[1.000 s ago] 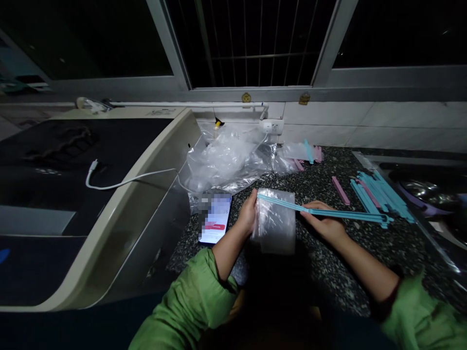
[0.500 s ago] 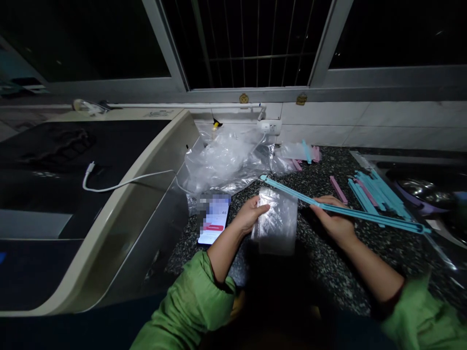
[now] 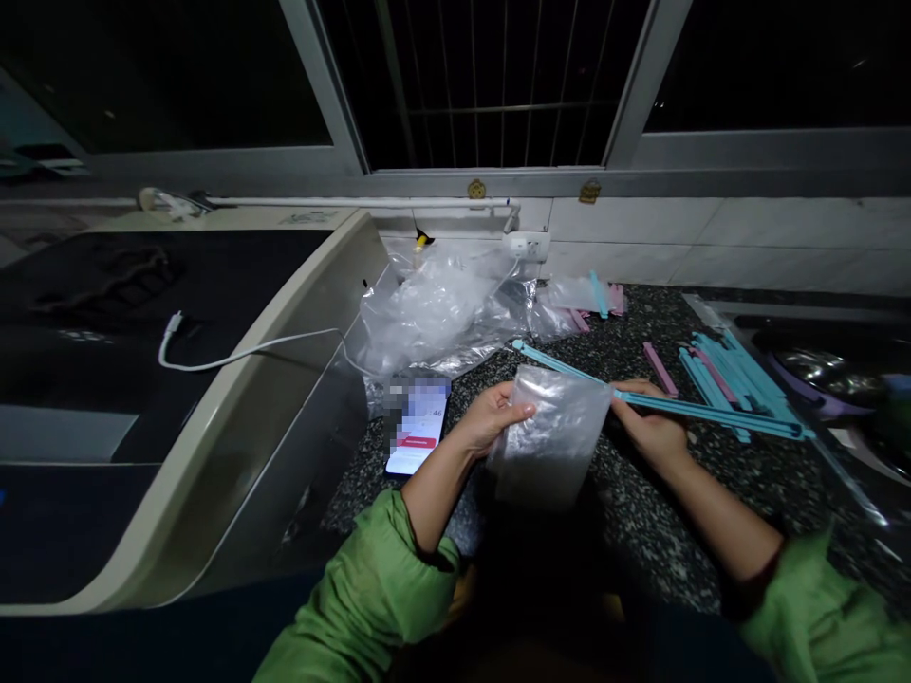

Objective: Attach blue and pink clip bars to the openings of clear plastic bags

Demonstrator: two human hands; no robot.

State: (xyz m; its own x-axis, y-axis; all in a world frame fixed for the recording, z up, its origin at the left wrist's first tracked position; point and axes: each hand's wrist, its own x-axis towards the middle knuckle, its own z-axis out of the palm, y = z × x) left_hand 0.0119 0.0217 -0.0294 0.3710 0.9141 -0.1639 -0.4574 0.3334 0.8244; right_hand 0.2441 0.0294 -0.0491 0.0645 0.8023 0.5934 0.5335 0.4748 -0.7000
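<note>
My left hand (image 3: 493,417) is closed on the left edge of a clear plastic bag (image 3: 551,441), thumb on top, holding it above the counter. In my right hand (image 3: 651,427) is a long light-blue bag sealing clip (image 3: 718,415), pinched near its middle and slanting from upper left to lower right. The clip's left half passes behind the top of the bag. My right fingertips are at the bag's upper right corner; whether they grip it too I cannot tell. Several blue and pink clips (image 3: 754,379) lie in a pile beyond my right hand.
A lit phone (image 3: 418,427) lies beside my left forearm. Crumpled clear plastic (image 3: 441,308) fills the back by the wall socket (image 3: 527,247). One pink clip (image 3: 660,370) lies alone. A large beige-edged appliance (image 3: 285,323) with a white cable (image 3: 249,353) stands left; a stove (image 3: 840,351) is right.
The bag has spread to the right and now meets my right fingertips and covers part of the blue clip. The clip has shifted a little and its right end has come left and up.
</note>
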